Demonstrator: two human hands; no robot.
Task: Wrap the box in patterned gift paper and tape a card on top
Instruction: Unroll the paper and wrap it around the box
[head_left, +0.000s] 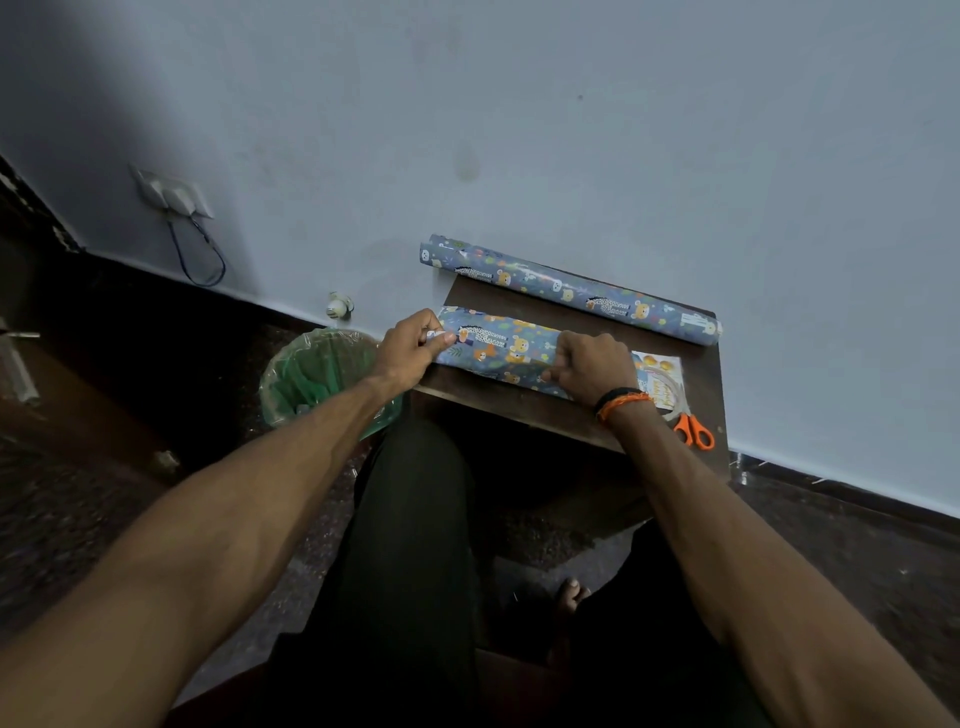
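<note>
The box (501, 345), covered in blue animal-print gift paper, lies on the small dark wooden table (519, 402). My left hand (413, 345) pinches the paper at the box's left end with thumb and fingers. At the box's right end, my right hand (595, 366) curls its fingers onto the paper and hides that end. A card (662, 376) with a yellow and white picture lies just right of my right hand, and a clear tape roll (670, 389) rests on it.
A roll of the same gift paper (571, 288) lies along the table's back edge against the wall. Orange-handled scissors (693, 428) sit at the table's right front. A bin with a green liner (317, 376) stands on the floor left of the table. My legs are under the table.
</note>
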